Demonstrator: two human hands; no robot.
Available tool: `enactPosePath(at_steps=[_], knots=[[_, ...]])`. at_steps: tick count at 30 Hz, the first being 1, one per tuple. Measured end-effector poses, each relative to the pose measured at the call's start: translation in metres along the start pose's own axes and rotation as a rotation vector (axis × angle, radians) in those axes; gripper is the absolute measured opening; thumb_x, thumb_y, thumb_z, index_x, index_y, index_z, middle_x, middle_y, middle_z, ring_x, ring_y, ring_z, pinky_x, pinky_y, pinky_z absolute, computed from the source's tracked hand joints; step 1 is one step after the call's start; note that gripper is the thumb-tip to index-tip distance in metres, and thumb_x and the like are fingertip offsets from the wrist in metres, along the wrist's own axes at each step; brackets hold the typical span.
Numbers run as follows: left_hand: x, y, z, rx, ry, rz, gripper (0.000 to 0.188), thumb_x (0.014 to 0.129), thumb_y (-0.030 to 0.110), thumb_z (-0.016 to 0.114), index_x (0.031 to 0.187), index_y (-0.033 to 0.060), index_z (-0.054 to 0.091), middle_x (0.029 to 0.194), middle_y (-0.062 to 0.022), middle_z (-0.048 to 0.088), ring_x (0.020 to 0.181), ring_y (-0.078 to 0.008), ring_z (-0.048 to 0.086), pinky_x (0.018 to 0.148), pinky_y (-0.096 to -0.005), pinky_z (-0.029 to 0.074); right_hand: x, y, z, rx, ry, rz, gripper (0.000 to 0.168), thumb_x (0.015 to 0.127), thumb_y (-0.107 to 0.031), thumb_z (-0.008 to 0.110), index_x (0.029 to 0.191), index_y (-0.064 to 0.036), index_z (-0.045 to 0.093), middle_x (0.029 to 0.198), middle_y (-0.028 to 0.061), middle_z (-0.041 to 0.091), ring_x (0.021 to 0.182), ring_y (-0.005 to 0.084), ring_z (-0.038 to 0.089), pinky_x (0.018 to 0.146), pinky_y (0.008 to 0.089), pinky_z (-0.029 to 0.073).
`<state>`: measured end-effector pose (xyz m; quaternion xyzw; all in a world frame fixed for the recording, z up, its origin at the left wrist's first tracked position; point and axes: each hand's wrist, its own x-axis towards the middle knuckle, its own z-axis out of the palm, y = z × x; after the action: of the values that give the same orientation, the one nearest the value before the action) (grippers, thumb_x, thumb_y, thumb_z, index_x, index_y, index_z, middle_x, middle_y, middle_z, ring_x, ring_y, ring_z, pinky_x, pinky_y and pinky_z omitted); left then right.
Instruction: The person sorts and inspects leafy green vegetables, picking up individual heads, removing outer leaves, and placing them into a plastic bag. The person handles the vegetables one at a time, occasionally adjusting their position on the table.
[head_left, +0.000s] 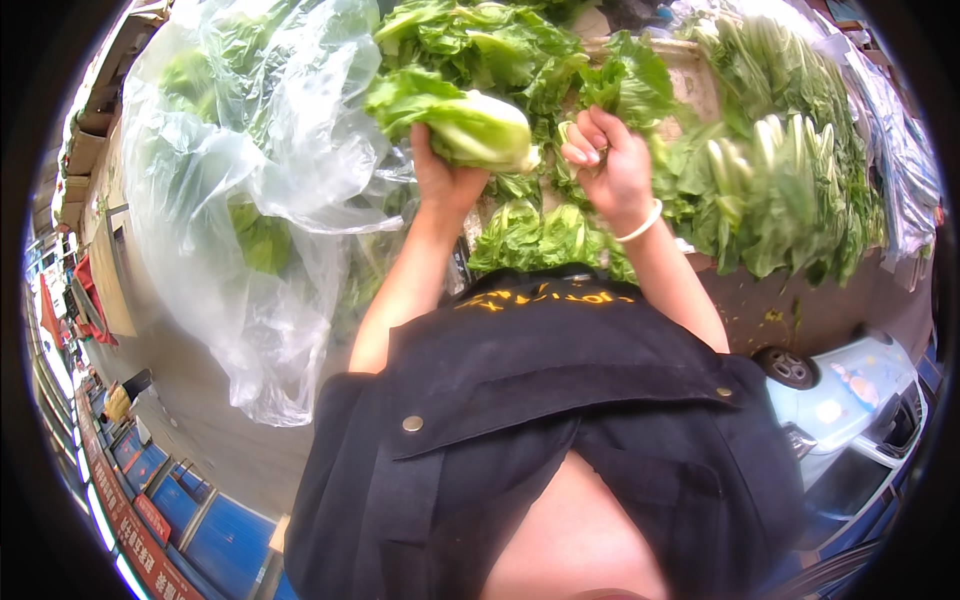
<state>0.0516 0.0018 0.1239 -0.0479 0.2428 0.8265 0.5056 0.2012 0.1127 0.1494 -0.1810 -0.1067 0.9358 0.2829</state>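
A head of leafy lettuce (487, 131) lies across my left hand (446, 169), its pale cut base pointing right and its green leaves left. My right hand (607, 165) is just right of that base with curled fingers, touching or pinching a green leaf (634, 79); how firmly cannot be told. A pale band circles the right wrist. Beyond both hands are more lettuce heads (510, 49), and a smaller group of lettuce (540, 236) sits close to my body, between my forearms.
A large clear plastic bag (300, 150) with greens inside hangs over the left side. Bundles of leafy greens with white stems (787, 165) are stacked on the right, beside plastic sheeting (892, 150). A light blue car (847, 405) stands at lower right. Blue shutters (225, 532) line the lower left.
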Motion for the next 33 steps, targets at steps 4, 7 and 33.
enactPosePath(at_steps=[4, 7, 33], knots=[[0.018, 0.027, -0.021, -0.248, -0.564, -0.204, 0.071, 0.082, 0.047, 0.054, 0.136, 0.0103, 0.027, 0.124, -0.017, 0.047, 0.114, -0.0423, 0.043, 0.095, -0.0536, 0.036, -0.01, -0.003, 0.028, -0.493, 0.021, -0.12, 0.016, 0.078, -0.002, 0.059, 0.091, 0.0, 0.05, 0.062, -0.0012, 0.042, 0.056, 0.0097, 0.043, 0.054, 0.0238, 0.04], [0.012, 0.026, -0.002, -0.108, -0.514, -0.158, 0.063, 0.085, 0.046, 0.049, 0.134, 0.0126, 0.028, 0.114, -0.0185, 0.053, 0.103, -0.0351, 0.053, 0.086, -0.05, 0.046, -0.013, 0.005, 0.035, -1.073, -0.077, -0.145, 0.031, 0.071, -0.006, 0.071, 0.097, -0.001, 0.054, 0.074, 0.0024, 0.056, 0.069, 0.013, 0.055, 0.063, 0.0264, 0.048], [0.015, 0.018, -0.011, -0.33, -0.771, -0.2, 0.094, 0.059, 0.041, 0.08, 0.131, 0.0103, 0.028, 0.115, -0.0139, 0.045, 0.115, -0.0307, 0.041, 0.097, -0.0503, 0.038, -0.01, 0.024, 0.029, -0.372, -0.058, 0.128, 0.035, 0.078, -0.004, 0.062, 0.112, -0.003, 0.052, 0.099, 0.0058, 0.058, 0.087, 0.0145, 0.054, 0.081, 0.0309, 0.043]])
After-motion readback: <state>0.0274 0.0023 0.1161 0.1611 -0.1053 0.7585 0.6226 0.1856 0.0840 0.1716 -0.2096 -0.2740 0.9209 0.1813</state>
